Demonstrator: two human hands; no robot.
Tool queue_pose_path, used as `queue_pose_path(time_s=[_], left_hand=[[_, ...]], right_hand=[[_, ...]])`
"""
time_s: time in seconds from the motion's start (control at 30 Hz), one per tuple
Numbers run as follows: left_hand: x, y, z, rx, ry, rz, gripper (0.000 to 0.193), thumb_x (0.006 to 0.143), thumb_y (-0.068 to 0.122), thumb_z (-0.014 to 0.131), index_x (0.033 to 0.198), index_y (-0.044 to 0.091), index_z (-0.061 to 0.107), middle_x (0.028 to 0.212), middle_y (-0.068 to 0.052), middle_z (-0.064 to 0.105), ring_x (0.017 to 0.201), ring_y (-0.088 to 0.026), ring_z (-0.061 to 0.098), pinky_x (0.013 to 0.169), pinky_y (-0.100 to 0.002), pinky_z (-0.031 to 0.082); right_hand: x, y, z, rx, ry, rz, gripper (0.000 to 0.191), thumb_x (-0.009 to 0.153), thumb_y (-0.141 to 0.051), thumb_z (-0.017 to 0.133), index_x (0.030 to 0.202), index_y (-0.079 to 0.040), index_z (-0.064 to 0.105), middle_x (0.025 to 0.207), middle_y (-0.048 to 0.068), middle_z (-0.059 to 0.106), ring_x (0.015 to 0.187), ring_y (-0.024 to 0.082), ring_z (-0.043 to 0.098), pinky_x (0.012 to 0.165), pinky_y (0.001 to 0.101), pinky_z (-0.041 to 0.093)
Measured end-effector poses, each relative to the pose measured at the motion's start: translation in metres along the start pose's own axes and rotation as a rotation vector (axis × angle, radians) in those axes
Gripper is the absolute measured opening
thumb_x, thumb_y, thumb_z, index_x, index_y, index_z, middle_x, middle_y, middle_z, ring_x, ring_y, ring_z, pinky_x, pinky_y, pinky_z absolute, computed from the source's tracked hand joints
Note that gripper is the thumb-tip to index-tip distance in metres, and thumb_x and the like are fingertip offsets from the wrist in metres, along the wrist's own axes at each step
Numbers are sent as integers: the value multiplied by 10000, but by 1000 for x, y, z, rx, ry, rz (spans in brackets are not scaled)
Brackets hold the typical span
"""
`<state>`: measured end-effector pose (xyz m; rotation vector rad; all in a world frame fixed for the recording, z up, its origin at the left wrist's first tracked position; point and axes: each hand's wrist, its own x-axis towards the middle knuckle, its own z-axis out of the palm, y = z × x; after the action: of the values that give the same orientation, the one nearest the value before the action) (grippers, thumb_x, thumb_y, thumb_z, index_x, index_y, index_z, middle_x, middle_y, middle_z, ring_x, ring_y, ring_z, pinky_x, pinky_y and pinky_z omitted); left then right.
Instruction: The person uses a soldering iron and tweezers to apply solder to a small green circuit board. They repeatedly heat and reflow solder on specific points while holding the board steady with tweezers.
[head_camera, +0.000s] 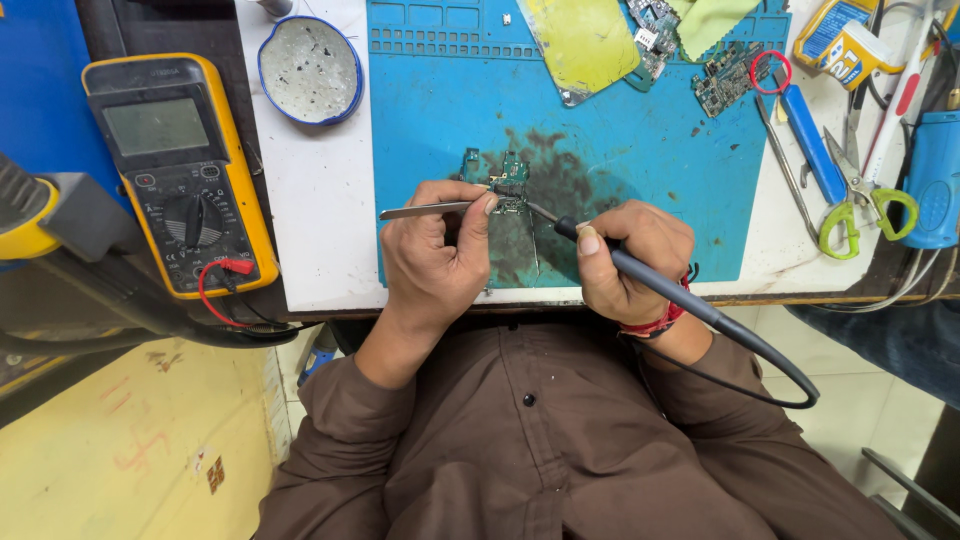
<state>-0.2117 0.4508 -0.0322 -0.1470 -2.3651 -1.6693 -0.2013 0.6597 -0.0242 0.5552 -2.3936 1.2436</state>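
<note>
My left hand (435, 255) pinches metal tweezers (425, 211), whose tips reach right to a small green circuit board (510, 178) lying on the blue work mat (620, 150). My right hand (630, 260) grips a black soldering iron (660, 285) like a pen. Its thin tip (542, 212) points left and touches the board's lower right edge. The iron's cable loops off to the right below the table edge. Both hands rest near the mat's front edge, over a dark stained patch.
A yellow multimeter (180, 170) with a red lead lies at left, a round blue-rimmed dish (310, 68) behind it. More circuit boards (725, 80), a yellow-green cloth (585, 40), a blue-handled tool (812, 140), green-handled scissors (865, 195) and small bottles (840, 40) crowd the back right.
</note>
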Motion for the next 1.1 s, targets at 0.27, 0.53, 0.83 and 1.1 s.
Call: queue_pose_path(time_s=[0.27,0.53,0.83,1.1], left_hand=[[-9,4,-5,13,-4,-13,96,1008,83,738,1022,35,656,844,-70,743,672,-138,713,603,-270,534],[-15,6,-8,-4,-1,6,97,1014,83,737,1027,33,655,841,-73,741,689,-141,729,612,-265,551],[-23,7,-10,14,3,12,92,1007,74,740,1025,34,659,856,-74,739,697,-148,720,624,-275,546],[-30,8,-11,16,1,1,94,1006,81,739,1023,36,659,852,-79,734,678,-153,708,611,-281,533]], right_hand=[[-6,-11,-1,-2,-3,15,142,991,-60,658,878,-25,580,744,103,644,612,244,595,569,334,455],[-12,-17,-1,-23,-4,26,144,984,-60,666,873,-23,582,736,103,638,608,249,591,567,342,451],[-19,-20,-1,-18,-1,8,142,982,-57,665,878,-19,575,749,107,641,607,245,588,579,351,449],[-24,-22,-2,-25,-23,-11,131,985,-51,665,890,-21,579,751,106,639,614,253,594,555,337,454]])
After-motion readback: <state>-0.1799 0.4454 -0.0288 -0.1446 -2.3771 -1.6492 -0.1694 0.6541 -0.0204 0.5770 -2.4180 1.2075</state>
